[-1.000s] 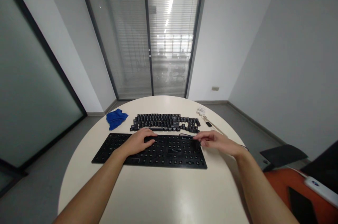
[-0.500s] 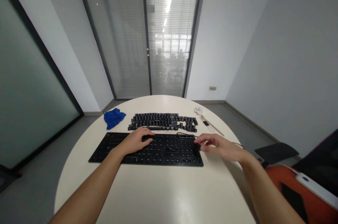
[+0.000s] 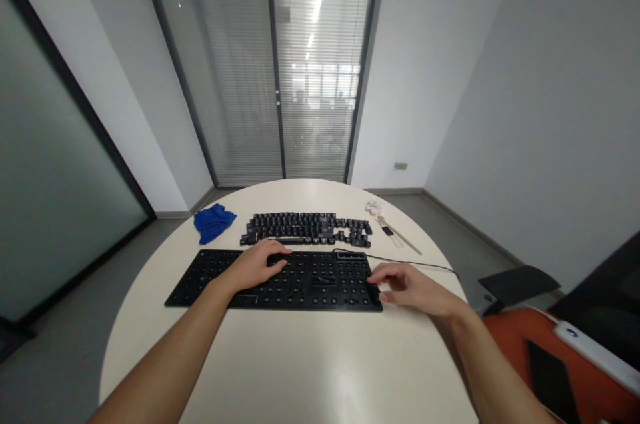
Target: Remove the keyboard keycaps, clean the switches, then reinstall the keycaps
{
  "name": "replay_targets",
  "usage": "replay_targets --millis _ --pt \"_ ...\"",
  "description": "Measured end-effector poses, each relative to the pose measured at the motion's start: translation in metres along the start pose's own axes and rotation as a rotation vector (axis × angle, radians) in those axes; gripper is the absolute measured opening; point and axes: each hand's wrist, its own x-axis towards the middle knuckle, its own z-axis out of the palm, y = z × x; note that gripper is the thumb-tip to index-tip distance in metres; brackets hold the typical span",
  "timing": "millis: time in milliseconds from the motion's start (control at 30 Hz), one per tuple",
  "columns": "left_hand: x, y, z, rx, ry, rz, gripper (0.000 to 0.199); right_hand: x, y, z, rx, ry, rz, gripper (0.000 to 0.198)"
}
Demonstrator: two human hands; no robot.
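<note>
Keyboard base (image 3: 310, 289) lies black and studded, left hand (image 3: 256, 265) open on it, right hand (image 3: 411, 287) curled, grip unclear.

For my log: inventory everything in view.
Table: 1, cream, centre
Keyboard: 1, black, table's middle
Keycaps: many, black, beyond keyboard
Cloth: 1, blue, left of keycaps
Crumpled item: 1, white, right of keycaps
Stick: 1, beige, table's right side
Wire tool: 1, black-and-pale, by stick
Cable: 1, black, table's right half
Chair: 1, orange-black, lower right
Oblong device: 1, white, lower right
Flat object: 1, black, on chair
Glass panels: several, grey, left and ahead
Walls: several, pale, background
Wall plate: 1, pale, beyond table
Floor: 1, grey, below
Left hand: 1, bare, on keyboard
Right hand: 1, bare, keyboard's right end
</note>
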Motion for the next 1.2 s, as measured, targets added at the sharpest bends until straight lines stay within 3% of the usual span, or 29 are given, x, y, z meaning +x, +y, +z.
replay_targets --millis 367,967,1200 --pt "0.0 0.0 0.001 0.007 -0.001 0.009 0.024 0.0 -0.01 0.007 -0.026 -0.006 -0.081 0.035" --pt "-0.001 0.001 0.0 0.031 -0.012 -0.001 0.024 0.001 -0.006 0.007 -0.152 0.006 0.048 0.034" --pt "0.0 0.001 0.001 0.029 0.001 0.005 0.023 0.0 -0.021 0.001 -0.221 -0.053 0.062 0.038"
